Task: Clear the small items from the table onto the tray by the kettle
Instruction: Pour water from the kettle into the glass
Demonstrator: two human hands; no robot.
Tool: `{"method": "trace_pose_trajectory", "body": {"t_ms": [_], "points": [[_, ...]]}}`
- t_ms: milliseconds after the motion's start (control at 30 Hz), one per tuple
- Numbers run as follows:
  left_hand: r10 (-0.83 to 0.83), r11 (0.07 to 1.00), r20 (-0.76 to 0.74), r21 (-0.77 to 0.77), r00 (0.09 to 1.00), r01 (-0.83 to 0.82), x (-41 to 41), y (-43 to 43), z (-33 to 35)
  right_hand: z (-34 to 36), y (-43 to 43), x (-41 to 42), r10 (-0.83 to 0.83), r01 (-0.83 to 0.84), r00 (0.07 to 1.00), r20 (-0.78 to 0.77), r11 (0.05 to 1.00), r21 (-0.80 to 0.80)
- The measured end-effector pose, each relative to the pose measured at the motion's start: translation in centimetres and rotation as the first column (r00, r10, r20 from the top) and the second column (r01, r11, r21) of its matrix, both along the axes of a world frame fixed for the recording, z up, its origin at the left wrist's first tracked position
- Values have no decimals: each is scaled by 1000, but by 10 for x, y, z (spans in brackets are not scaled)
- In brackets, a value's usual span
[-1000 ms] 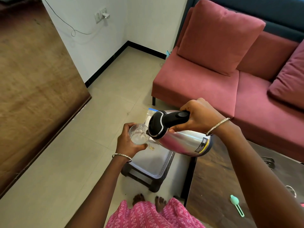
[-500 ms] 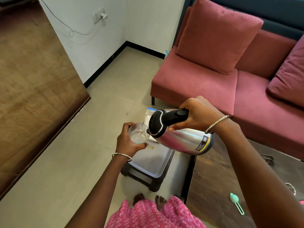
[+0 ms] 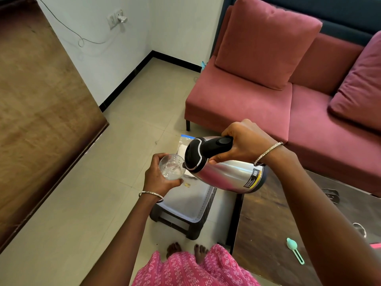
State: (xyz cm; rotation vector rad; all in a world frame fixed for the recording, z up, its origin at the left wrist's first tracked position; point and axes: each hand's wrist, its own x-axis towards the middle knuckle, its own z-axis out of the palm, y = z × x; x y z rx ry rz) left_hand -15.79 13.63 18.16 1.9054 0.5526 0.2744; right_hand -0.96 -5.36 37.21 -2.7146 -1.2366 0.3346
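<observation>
Holding two items above the tray, one person, barefoot:
- Right grip: clenched round the black handle of the steel kettle, which is tilted over the tray's far end, spout lowered to the glass
- Left grip: fingers wrapped round a clear glass above the tray's far left corner; rim at the spout, water inside
- Tray: pale, resting on a dark stool on the floor
- Small yellowish item: on the tray, far part; kind cannot be told
- Zip bag: at the tray's far end, partly hidden by the kettle
- Worktop: dark, right of the tray
- Green scoop: on the worktop, well apart from the tray
- Red sofa: beyond the tray
</observation>
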Motion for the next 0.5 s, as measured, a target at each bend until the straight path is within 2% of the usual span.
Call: {"method": "trace_pose_trajectory", "body": {"t_ms": [500], "points": [[6, 1000, 1, 13, 1000, -6, 7, 8, -5, -4, 5, 8, 1, -1, 1000, 10, 1000, -25]]}}
